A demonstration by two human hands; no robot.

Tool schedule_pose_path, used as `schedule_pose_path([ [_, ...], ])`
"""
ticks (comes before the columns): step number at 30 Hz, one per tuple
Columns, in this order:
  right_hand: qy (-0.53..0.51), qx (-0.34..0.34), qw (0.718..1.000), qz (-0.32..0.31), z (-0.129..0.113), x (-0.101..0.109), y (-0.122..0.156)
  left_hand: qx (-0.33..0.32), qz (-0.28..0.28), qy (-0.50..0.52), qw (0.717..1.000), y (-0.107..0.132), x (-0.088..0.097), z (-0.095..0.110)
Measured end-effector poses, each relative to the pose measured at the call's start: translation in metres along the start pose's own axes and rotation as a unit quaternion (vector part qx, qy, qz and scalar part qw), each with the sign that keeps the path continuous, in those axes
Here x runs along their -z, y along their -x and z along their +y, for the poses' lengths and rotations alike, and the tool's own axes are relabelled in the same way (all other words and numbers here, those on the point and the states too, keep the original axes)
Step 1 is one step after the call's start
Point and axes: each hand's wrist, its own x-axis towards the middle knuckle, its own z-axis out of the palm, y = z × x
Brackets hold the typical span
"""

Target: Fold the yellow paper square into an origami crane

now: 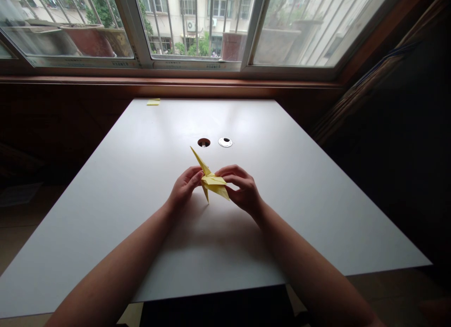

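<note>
A folded yellow paper crane (214, 180) is held above the middle of the white table. One long thin point of it juts up and away to the left, another points down toward me, and the broader flaps spread to the right. My left hand (186, 185) pinches its left side between thumb and fingers. On the other side, my right hand (243, 186) has its fingers on the right-hand flaps, with the thumb partly hidden behind the paper.
Beyond the crane, the white table (134, 153) has a round hole (203, 142) with a silver ring cover (225, 142) beside it. A small yellow paper piece (153, 102) lies at the far left edge. Behind the table runs a wooden sill (169, 81) under barred windows.
</note>
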Motion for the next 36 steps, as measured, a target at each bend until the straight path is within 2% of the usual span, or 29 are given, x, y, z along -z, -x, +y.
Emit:
schedule_pose_path([
  [3, 0.002, 0.015, 1.0, -0.027, 0.001, -0.001, 0.001, 0.008, 0.007, -0.023, 1.0, 0.0, 0.0, 0.001],
  [8, 0.003, 0.024, 0.999, -0.034, 0.002, -0.003, 0.001, -0.004, 0.038, -0.094, 0.995, 0.001, 0.002, 0.006],
  [15, 0.016, 0.014, 1.0, -0.022, 0.002, -0.002, 0.001, 0.007, 0.027, -0.094, 0.995, -0.001, 0.003, 0.003],
  [21, 0.022, -0.037, 0.998, 0.049, 0.009, -0.003, 0.005, 0.015, 0.007, -0.012, 1.0, -0.002, 0.001, 0.001],
  [25, 0.013, -0.092, 0.991, 0.093, 0.011, -0.005, 0.005, 0.022, 0.002, 0.0, 1.0, -0.002, 0.0, 0.002],
  [33, 0.03, -0.172, 0.976, 0.128, 0.013, -0.001, 0.002, 0.002, -0.056, -0.034, 0.998, 0.0, 0.001, 0.003],
  [36, 0.012, -0.177, 0.978, 0.11, 0.013, -0.001, 0.002, -0.003, -0.057, -0.046, 0.997, 0.001, -0.001, 0.004],
])
